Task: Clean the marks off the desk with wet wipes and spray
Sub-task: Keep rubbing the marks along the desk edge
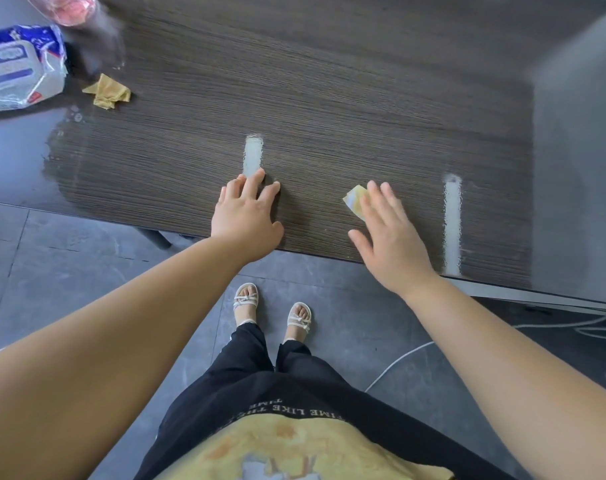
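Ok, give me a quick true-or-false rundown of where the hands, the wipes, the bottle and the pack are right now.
1. The right hand presses a folded yellowish wipe onto the dark wood-grain desk with straight fingers. True.
2. The left hand grips the pink translucent bottle. False: it rests flat on the desk, and the bottle is at the far left corner.
3. A crumpled yellow wipe lies beside the blue-and-white wet-wipe pack. True.
4. The pack lies at the desk's right end. False: it is at the left end.

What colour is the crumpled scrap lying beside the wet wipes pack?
Mustard yellow. The crumpled scrap shows best in the head view, at the upper left of the desk.
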Available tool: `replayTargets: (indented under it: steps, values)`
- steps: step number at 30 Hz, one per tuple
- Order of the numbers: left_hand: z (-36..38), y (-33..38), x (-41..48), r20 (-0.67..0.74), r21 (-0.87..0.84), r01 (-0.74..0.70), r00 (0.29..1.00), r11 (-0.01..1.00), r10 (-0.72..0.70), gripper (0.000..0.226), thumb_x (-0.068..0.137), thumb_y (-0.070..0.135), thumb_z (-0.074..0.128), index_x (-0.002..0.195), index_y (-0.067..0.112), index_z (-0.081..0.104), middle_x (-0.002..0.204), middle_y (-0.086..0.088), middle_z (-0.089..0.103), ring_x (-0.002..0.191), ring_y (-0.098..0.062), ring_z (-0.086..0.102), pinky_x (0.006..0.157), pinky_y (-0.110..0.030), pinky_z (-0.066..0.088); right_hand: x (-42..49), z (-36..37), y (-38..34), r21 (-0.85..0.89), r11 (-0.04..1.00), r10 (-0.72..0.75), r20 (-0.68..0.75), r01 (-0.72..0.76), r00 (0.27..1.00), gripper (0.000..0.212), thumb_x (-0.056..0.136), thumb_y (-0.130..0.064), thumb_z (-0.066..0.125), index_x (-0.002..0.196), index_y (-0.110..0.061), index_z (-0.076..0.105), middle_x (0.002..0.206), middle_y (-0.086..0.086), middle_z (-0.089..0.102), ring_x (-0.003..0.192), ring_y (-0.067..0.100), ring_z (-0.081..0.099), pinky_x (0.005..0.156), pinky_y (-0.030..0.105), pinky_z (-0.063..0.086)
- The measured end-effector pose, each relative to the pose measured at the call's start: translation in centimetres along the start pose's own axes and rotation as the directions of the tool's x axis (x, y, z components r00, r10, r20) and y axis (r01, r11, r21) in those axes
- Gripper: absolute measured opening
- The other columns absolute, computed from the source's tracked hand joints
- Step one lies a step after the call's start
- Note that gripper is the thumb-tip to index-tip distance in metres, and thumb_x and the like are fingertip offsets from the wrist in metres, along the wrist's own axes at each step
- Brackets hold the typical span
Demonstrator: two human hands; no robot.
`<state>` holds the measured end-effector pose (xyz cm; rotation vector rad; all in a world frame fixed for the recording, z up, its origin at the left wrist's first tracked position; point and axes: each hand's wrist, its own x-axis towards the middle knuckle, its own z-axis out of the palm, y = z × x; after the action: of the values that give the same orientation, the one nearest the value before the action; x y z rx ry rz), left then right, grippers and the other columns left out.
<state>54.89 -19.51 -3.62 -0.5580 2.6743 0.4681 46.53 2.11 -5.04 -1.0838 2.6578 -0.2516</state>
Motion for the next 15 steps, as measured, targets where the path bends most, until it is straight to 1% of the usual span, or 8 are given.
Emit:
replayTargets:
  steps: [2, 4, 8, 9, 10, 12, 14, 15]
  values:
    - [-0.1, 0.0, 0.0, 0.007, -0.012, -0.002, 1.0, 1.0, 0.002, 0.063, 0.09, 0.038, 0.048, 0.145, 0.026, 0.021, 0.157, -0.001, 0.008, 0.142, -0.029, 0.005, 0.113, -0.043, 0.017, 0.0, 0.5, -0.5, -0.034, 0.999, 0.003, 0.155, 0.003, 0.988, 0.069, 0.098, -0.043, 0.032, 0.15, -0.005, 0.007, 0.159, 0.009, 0.001, 0.146, 0.023, -0.003, 0.116, 0.031, -0.002]
    - [-0.3, -0.1, 0.1, 0.002, -0.068, -0.006, 1.0, 0.998, 0.007, 0.059, 0.09, 0.037, 0.048, 0.144, 0.026, 0.027, 0.155, 0.0, 0.013, 0.141, -0.028, 0.008, 0.112, -0.044, 0.022, 0.3, 0.7, 0.1, -0.095, 0.995, 0.029, 0.197, -0.011, 0.98, 0.071, 0.098, -0.047, 0.023, 0.149, -0.01, -0.007, 0.158, 0.005, -0.013, 0.145, 0.017, -0.013, 0.116, 0.029, -0.009]
    - [-0.8, -1.5, -0.3, -0.089, -0.194, 0.005, 0.996, 0.981, -0.023, 0.047, 0.09, 0.028, 0.049, 0.137, 0.024, 0.041, 0.146, 0.0, 0.032, 0.135, -0.027, 0.021, 0.107, -0.041, 0.03, 4.2, 0.2, -0.3, -0.109, 0.969, 0.239, 0.179, -0.222, 0.955, 0.069, 0.098, -0.05, 0.016, 0.149, -0.01, -0.008, 0.157, 0.006, -0.015, 0.145, 0.018, -0.014, 0.118, 0.033, -0.008]
    - [-0.8, -2.0, -0.5, -0.123, -0.194, 0.023, 0.991, 0.981, -0.048, 0.045, 0.091, 0.027, 0.049, 0.135, 0.023, 0.043, 0.144, -0.001, 0.036, 0.133, -0.028, 0.022, 0.106, -0.04, 0.029, 5.2, 0.6, -1.7, -0.117, 0.966, 0.249, 0.177, -0.23, 0.952, 0.069, 0.098, -0.051, 0.016, 0.149, -0.01, -0.008, 0.157, 0.007, -0.015, 0.145, 0.019, -0.015, 0.118, 0.034, -0.008]
    - [-0.8, -2.5, -0.8, -0.154, -0.191, 0.047, 0.985, 0.98, -0.077, 0.044, 0.09, 0.025, 0.049, 0.134, 0.022, 0.045, 0.143, -0.001, 0.038, 0.132, -0.028, 0.024, 0.106, -0.04, 0.029, 5.7, 0.9, -3.6, -0.125, 0.975, 0.206, 0.186, -0.184, 0.961, 0.07, 0.098, -0.052, 0.014, 0.149, -0.01, -0.007, 0.157, 0.007, -0.015, 0.145, 0.019, -0.015, 0.118, 0.035, -0.009]
    - [-0.8, -3.8, -1.3, -0.206, -0.195, 0.113, 0.966, 0.974, -0.153, 0.042, 0.09, 0.024, 0.049, 0.131, 0.021, 0.048, 0.141, -0.003, 0.04, 0.131, -0.03, 0.025, 0.106, -0.039, 0.027, 5.4, 2.4, -7.8, -0.106, 0.992, -0.044, 0.245, 0.072, 0.969, 0.075, 0.093, -0.059, 0.004, 0.15, -0.011, -0.003, 0.157, 0.007, -0.012, 0.145, 0.02, -0.014, 0.116, 0.034, -0.013]
    - [-1.1, -5.3, -1.7, -0.231, -0.212, 0.18, 0.946, 0.961, -0.228, 0.041, 0.09, 0.024, 0.049, 0.131, 0.02, 0.048, 0.141, -0.005, 0.04, 0.131, -0.031, 0.024, 0.106, -0.04, 0.026, 3.5, 3.3, -9.3, -0.104, 0.917, -0.33, 0.343, 0.385, 0.879, 0.082, 0.088, -0.061, -0.005, 0.15, -0.01, 0.013, 0.157, 0.007, 0.005, 0.146, 0.021, 0.003, 0.117, 0.036, -0.005]
    - [-1.2, -6.1, -2.0, -0.227, -0.21, 0.209, 0.94, 0.955, -0.256, 0.042, 0.09, 0.024, 0.048, 0.132, 0.02, 0.047, 0.142, -0.005, 0.038, 0.132, -0.031, 0.024, 0.106, -0.041, 0.026, 2.8, 3.1, -8.6, -0.111, 0.882, -0.397, 0.345, 0.457, 0.851, 0.081, 0.091, -0.06, -0.004, 0.147, -0.009, 0.026, 0.155, 0.008, 0.021, 0.143, 0.023, 0.019, 0.117, 0.036, 0.004]
